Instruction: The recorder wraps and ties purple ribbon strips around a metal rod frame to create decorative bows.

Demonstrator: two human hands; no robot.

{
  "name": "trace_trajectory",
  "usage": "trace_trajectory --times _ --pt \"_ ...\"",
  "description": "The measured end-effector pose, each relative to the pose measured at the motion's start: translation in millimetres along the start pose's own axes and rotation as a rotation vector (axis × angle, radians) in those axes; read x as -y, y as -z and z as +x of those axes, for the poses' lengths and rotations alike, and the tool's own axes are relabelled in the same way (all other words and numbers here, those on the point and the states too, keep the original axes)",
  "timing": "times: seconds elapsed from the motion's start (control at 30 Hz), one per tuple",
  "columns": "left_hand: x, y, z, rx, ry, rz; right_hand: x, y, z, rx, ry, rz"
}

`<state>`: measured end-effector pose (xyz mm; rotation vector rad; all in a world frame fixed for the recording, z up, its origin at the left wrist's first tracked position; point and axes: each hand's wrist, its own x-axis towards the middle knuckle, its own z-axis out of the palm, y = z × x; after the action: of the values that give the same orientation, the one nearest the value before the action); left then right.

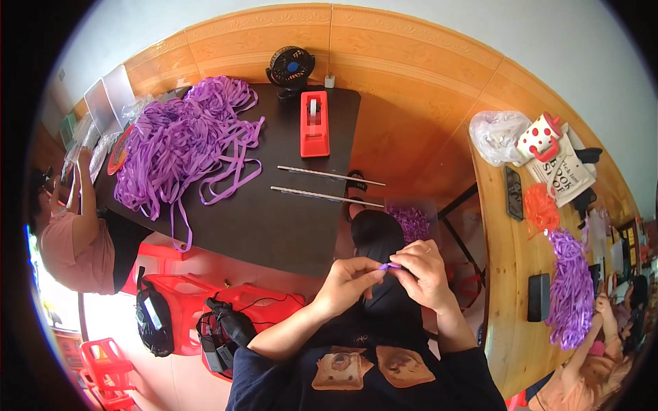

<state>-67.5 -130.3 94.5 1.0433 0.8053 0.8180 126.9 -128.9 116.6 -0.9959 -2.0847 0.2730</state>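
Between my two hands, just above my lap, is a short piece of purple ribbon (389, 266). My left hand (348, 282) pinches one end with thumb and forefinger. The fingertips of my right hand (421, 275) close on the other end, and the fingers hide part of the ribbon. On the dark table ahead of me lie two thin metal rods (331, 175), side by side near its right edge. A large tangled heap of purple ribbon (181, 140) covers the table's left part, with loose loops trailing toward the near edge.
A red tape dispenser (314, 127) and a small black fan (290, 67) stand at the dark table's back. Below its right edge sits a container of purple ribbon pieces (411, 222). The wooden table (507, 274) at right holds more ribbon, a phone and a dotted cup. People sit at both sides.
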Motion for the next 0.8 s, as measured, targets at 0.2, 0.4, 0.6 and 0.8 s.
trace_trajectory --times 0.2,0.4,0.6,0.8 --pt "22 7 4 0.023 0.094 -0.147 -12 -4 2 -0.063 0.108 -0.224" --pt "49 5 29 0.005 0.119 -0.229 -51 -13 5 -0.121 0.081 -0.383" --pt "73 9 85 -0.043 0.025 -0.316 -116 -31 28 -0.209 0.010 -0.341" --pt "80 23 126 -0.094 -0.177 -0.402 -147 -43 83 -0.234 0.081 -0.248"
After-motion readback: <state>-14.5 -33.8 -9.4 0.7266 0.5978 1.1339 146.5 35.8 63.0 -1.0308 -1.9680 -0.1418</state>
